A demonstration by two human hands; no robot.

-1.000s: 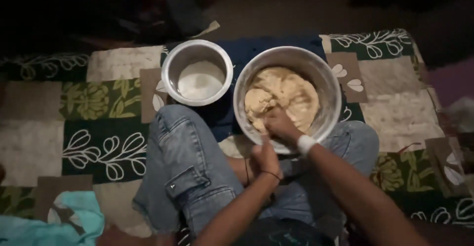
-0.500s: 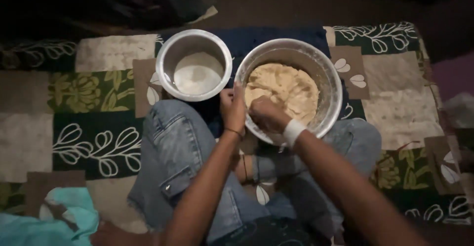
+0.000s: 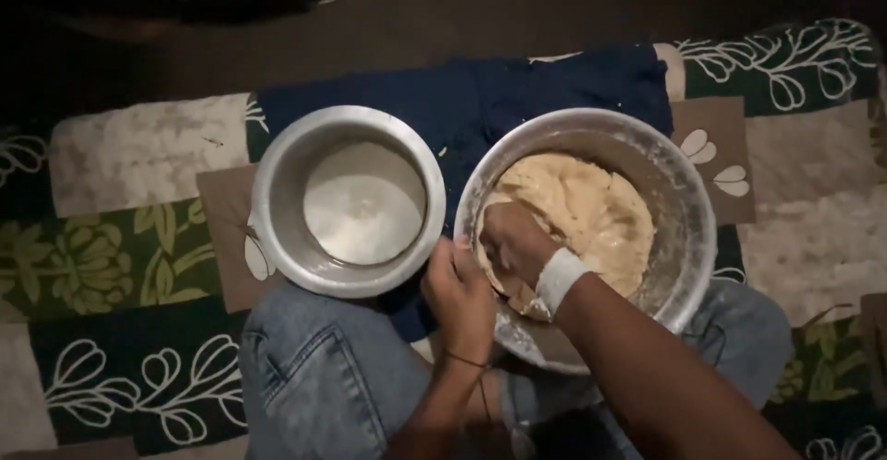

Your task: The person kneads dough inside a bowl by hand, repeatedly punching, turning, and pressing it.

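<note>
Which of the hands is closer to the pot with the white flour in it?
The left hand. It grips the near rim of the dough bowl, just beside the flour pot. The right hand is farther off, pressed into the dough inside the bowl.

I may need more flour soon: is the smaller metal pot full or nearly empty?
Partly filled. The smaller metal pot holds white flour across its bottom, with bare inner wall showing above it.

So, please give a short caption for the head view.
Right hand presses dough in a steel bowl; left hand grips its rim.
</note>
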